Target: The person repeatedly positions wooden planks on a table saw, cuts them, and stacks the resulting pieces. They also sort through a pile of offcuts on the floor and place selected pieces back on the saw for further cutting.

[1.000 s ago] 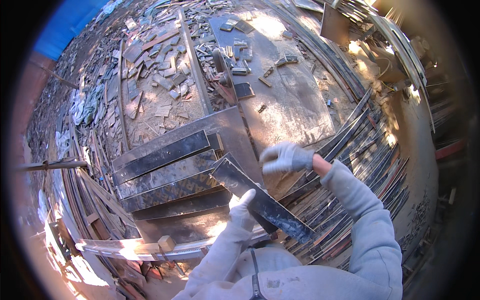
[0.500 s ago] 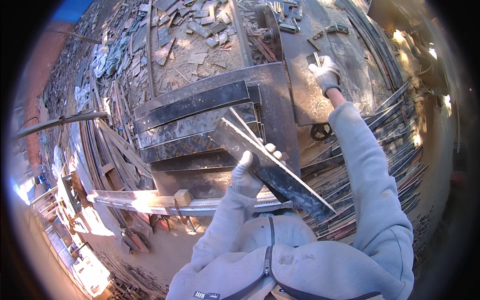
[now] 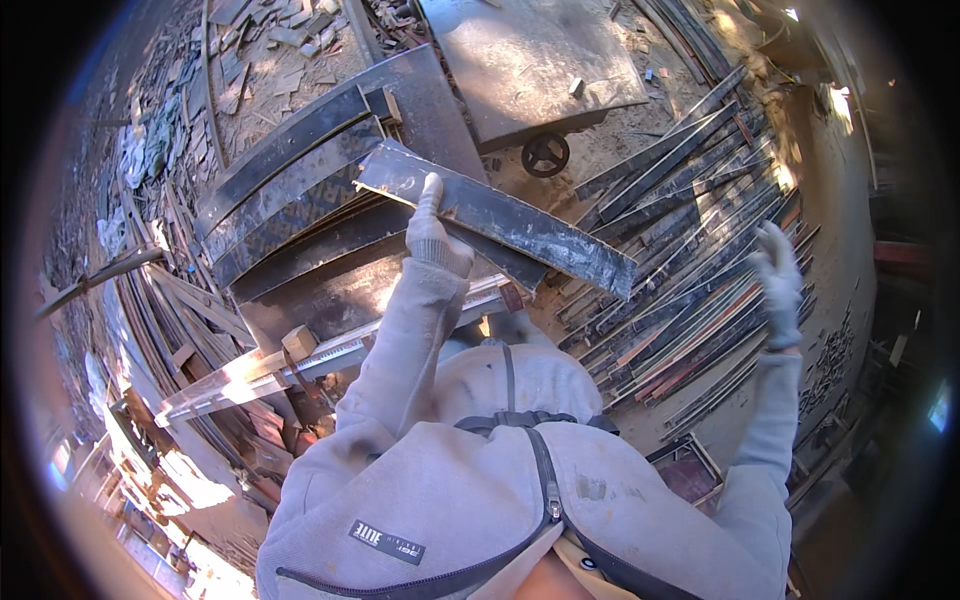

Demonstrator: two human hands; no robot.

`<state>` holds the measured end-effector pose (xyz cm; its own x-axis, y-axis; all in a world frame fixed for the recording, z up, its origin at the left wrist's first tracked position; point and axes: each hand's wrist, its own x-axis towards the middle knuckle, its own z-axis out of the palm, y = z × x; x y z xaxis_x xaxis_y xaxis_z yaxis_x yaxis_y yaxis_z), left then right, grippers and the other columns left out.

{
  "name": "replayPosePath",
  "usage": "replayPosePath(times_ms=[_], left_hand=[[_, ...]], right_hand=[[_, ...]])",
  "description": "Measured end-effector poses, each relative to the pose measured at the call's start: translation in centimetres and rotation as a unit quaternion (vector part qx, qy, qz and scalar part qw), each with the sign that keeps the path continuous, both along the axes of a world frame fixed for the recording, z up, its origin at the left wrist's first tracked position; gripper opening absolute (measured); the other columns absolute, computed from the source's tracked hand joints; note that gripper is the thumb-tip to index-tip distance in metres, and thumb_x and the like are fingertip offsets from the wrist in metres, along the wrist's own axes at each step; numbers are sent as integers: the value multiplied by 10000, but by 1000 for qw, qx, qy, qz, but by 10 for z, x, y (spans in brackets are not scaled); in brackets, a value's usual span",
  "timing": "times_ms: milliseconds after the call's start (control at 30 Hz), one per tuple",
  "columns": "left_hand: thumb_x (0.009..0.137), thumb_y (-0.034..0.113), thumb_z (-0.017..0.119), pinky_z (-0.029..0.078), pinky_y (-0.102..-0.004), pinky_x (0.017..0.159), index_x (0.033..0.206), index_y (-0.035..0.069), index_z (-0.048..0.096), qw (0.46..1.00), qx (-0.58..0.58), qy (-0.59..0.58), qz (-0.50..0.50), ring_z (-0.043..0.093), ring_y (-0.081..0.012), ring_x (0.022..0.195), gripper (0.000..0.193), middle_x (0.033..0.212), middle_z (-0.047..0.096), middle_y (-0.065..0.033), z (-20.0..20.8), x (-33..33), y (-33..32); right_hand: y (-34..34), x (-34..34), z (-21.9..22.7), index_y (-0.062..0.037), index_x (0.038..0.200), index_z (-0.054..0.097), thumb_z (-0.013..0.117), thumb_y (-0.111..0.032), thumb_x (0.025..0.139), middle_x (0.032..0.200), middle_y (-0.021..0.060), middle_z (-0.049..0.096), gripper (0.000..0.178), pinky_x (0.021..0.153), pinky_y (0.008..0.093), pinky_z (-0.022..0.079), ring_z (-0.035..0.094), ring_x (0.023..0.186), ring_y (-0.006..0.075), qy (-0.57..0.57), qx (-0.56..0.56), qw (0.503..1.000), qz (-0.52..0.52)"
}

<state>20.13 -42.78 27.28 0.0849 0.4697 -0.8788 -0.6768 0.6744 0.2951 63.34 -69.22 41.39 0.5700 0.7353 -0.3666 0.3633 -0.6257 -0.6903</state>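
My left hand [image 3: 434,232], in a pale glove, grips a dark plank [image 3: 525,220] near its left end, the thumb lying over its top face. The plank slants down to the right, its edges pale and rough. A second dark plank [image 3: 498,258] shows beneath it, partly hidden, apparently in the same grip. Out to the right, my gloved right hand [image 3: 778,285] hovers with fingers apart and nothing visible in it. Under and beside that hand lies a spread of long thin strips [image 3: 680,315].
Several dark boards [image 3: 290,185] overlap on a metal table at the left. Behind stands another metal table [image 3: 545,60] with a black handwheel [image 3: 545,155]. A long rail [image 3: 235,388] with a wooden block [image 3: 299,343] runs along the near side. Scrap wood [image 3: 290,50] covers the ground far left.
My right hand has left the far metal table, where it held a small wood piece, and swung right, now open. The held planks tilt flatter, and the view has shifted right.
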Motion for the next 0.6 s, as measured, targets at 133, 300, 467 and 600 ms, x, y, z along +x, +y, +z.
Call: replayPosePath(times_ms=[133,300,467,600], left_hand=[[1029,507,727,562,-590,1066,1297,81,651,998,8,-11,-63,708,-345,1107,509,1220,733,-135,28,36,-38],[999,666,632,509,-589,1143,1484,80,537,995,88,-44,-25,619,-355,1297,766,1431,631,-149,33,17,-70],[1097,336,640,518,-569,1155,1574,84,456,990,140,12,16,617,-348,1339,570,1449,623,-167,-10,-40,-74],[1016,-84,649,668,-391,907,1629,62,393,977,139,157,-40,735,-316,1144,681,1278,704,-178,-61,-92,-80]], right_hand=[[83,-177,-70,53,1663,291,931,-668,683,1612,309,473,1375,1273,451,379,444,1529,418,-95,-115,922,358],[104,-239,-72,46,1468,552,933,-561,655,1279,256,725,1084,1052,409,559,716,1208,366,110,-175,944,258],[81,-199,-105,-24,1344,625,953,-453,619,1186,210,735,904,1000,420,578,730,1129,335,41,-159,942,292],[91,-165,-158,-97,1340,599,882,-255,749,1245,175,670,674,1080,444,530,650,1235,355,-134,-76,906,394]])
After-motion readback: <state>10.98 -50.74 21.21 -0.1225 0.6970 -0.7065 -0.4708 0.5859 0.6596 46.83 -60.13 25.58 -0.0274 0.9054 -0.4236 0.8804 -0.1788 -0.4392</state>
